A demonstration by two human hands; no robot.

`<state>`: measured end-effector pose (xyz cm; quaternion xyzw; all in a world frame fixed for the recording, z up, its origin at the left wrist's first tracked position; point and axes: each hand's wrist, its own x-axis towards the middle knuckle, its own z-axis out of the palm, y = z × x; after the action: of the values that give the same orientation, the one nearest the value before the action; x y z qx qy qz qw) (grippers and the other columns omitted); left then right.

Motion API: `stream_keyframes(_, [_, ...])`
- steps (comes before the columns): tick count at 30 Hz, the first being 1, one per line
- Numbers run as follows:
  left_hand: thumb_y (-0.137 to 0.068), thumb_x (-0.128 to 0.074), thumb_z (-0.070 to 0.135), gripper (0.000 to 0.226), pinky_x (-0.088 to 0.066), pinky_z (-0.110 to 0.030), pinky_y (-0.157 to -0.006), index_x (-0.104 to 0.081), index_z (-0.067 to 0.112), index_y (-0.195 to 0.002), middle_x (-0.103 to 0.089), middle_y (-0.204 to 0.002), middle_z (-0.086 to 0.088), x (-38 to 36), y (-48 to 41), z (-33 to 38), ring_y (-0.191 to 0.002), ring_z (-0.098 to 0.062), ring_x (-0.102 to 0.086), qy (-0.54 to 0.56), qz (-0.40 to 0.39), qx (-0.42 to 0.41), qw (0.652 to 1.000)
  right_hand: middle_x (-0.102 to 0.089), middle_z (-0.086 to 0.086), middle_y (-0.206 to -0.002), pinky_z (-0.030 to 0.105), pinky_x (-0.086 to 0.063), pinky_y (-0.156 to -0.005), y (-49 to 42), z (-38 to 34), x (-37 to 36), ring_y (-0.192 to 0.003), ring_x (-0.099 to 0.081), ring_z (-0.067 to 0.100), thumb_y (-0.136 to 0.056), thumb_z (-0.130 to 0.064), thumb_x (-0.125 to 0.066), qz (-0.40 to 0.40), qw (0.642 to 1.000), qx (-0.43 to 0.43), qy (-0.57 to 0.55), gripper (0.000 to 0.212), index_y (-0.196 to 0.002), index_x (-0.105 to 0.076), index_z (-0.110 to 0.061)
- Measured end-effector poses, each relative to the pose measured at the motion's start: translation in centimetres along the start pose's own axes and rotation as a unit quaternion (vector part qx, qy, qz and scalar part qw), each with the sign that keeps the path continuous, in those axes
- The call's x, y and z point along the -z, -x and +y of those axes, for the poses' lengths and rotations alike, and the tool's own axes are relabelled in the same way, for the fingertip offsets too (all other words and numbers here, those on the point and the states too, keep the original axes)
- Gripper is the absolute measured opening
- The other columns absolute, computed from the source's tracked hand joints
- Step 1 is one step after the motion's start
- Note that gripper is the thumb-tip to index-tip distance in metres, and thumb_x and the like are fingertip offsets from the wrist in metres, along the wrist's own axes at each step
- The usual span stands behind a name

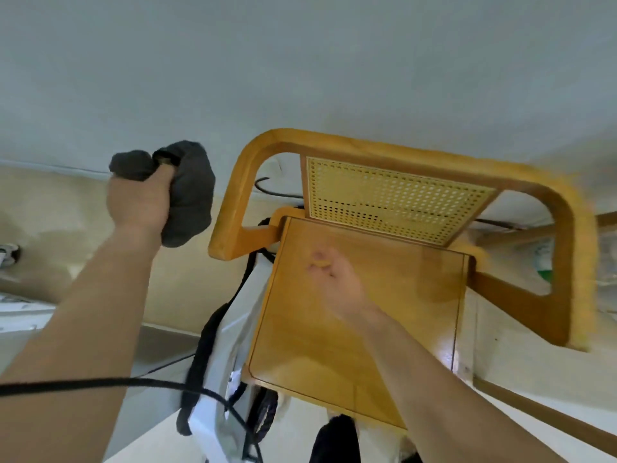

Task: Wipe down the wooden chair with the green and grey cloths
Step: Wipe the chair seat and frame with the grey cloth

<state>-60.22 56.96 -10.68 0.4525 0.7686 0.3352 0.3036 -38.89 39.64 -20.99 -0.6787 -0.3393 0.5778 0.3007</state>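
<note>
The wooden chair (374, 329) stands in front of me, with a flat wooden seat, curved arms and a woven cane back panel (394, 202). My left hand (138, 202) is raised to the left of the chair's left arm and grips a bunched grey cloth (190, 192), clear of the wood. My right hand (334, 279) is blurred over the middle of the seat; its fingers look loosely curled and no cloth shows in it. No green cloth is in view.
A black strap (213, 332) hangs down beside the chair's left side against something white. A black cable (133, 384) crosses low in front of my left arm. A pale wall fills the top; wooden rails (521, 235) lie at the right.
</note>
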Motion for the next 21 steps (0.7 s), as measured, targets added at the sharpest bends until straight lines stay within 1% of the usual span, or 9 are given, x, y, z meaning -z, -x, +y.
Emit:
stream_keyframes(2, [-0.083,-0.064,0.045,0.03,-0.047,-0.027,-0.078,-0.065,0.023,-0.103,-0.065,-0.098,0.004,-2.1,2.3,2.4,-0.091,-0.016,-0.062,-0.042,-0.017,-0.066,0.997,-0.056,-0.01,-0.126,0.033,-0.051,-0.087,1.4,-2.7,2.2,-0.1,-0.058,0.011,-0.099,-0.029,-0.053,0.034,0.999,0.036,0.018,0.039,-0.138,-0.052,-0.025])
stream_keyframes(5, [-0.089,-0.066,0.042,0.037,-0.042,-0.023,-0.077,-0.062,0.015,-0.115,-0.061,-0.103,0.005,-7.4,4.8,4.4,-0.092,-0.011,-0.056,-0.087,-0.078,-0.144,0.983,-0.052,-0.006,-0.138,0.036,-0.05,-0.1,2.1,-5.7,6.3,-0.108,-0.057,0.012,-0.098,-0.03,-0.053,0.115,0.986,0.079,0.087,0.042,-0.14,-0.051,-0.028])
stream_keyframes(7, [-0.09,-0.067,0.031,0.034,-0.044,-0.025,-0.083,-0.057,0.012,-0.116,-0.063,-0.11,-0.002,-11.9,6.5,5.2,-0.096,-0.015,-0.057,-0.09,-0.096,-0.168,0.977,-0.045,-0.002,-0.145,0.04,-0.043,-0.107,1.9,-6.2,9.7,-0.12,-0.052,0.02,-0.097,-0.031,-0.053,0.187,0.96,0.086,0.189,0.045,-0.142,-0.05,-0.025])
stream_keyframes(9, [-0.09,-0.068,0.024,0.032,-0.051,-0.036,-0.092,-0.055,0.012,-0.117,-0.063,-0.117,-0.007,-16.0,8.1,5.8,-0.104,-0.022,-0.061,-0.057,-0.118,-0.164,0.978,-0.044,0.004,-0.148,0.046,-0.038,-0.112,2.3,-5.9,13.7,-0.132,-0.045,0.028,-0.095,-0.029,-0.052,0.262,0.925,0.078,0.263,0.047,-0.142,-0.051,-0.021])
stream_keyframes(11, [-0.089,-0.068,0.023,0.034,-0.052,-0.045,-0.094,-0.053,0.012,-0.119,-0.058,-0.122,-0.008,-19.3,10.1,6.5,-0.106,-0.027,-0.061,-0.05,-0.116,-0.143,0.982,-0.045,0.007,-0.147,0.049,-0.036,-0.113,3.6,-4.6,17.6,-0.136,-0.041,0.032,-0.093,-0.028,-0.053,0.332,0.886,0.07,0.316,0.048,-0.14,-0.054,-0.019])
stream_keyframes(15, [-0.087,-0.071,0.027,0.04,-0.051,-0.042,-0.095,-0.053,0.012,-0.12,-0.052,-0.127,-0.007,-23.7,15.7,7.3,-0.109,-0.028,-0.058,-0.053,-0.108,-0.167,0.979,-0.038,0.008,-0.151,0.052,-0.03,-0.113,7.4,-0.2,23.1,-0.139,-0.034,0.035,-0.089,-0.027,-0.055,0.43,0.838,-0.002,0.335,0.056,-0.143,-0.046,-0.018])
stream_keyframes(18, [-0.087,-0.072,0.029,0.044,-0.05,-0.036,-0.094,-0.053,0.016,-0.124,-0.053,-0.129,-0.004,-26.7,20.9,8.0,-0.11,-0.022,-0.058,-0.039,-0.184,-0.179,0.966,-0.029,0.01,-0.158,0.053,-0.027,-0.117,10.1,3.5,25.5,-0.144,-0.029,0.037,-0.092,-0.029,-0.056,0.433,0.85,-0.065,0.293,0.064,-0.15,-0.033,-0.016])
stream_keyframes(20, [-0.086,-0.073,0.026,0.042,-0.051,-0.036,-0.093,-0.055,0.019,-0.123,-0.059,-0.125,-0.002,-28.3,25.0,8.8,-0.106,-0.018,-0.058,-0.024,-0.295,-0.191,0.936,-0.03,0.011,-0.159,0.049,-0.027,-0.118,11.7,5.4,26.1,-0.145,-0.03,0.034,-0.095,-0.028,-0.055,0.397,0.881,-0.076,0.247,0.065,-0.154,-0.03,-0.014])
stream_keyframes(21, [-0.085,-0.073,0.024,0.039,-0.051,-0.036,-0.093,-0.057,0.02,-0.12,-0.063,-0.121,-0.001,-28.9,27.2,9.0,-0.104,-0.017,-0.059,-0.029,-0.364,-0.202,0.909,-0.032,0.01,-0.158,0.046,-0.028,-0.118,12.3,6.2,25.9,-0.144,-0.032,0.033,-0.096,-0.026,-0.054,0.379,0.894,-0.07,0.228,0.062,-0.153,-0.033,-0.014])
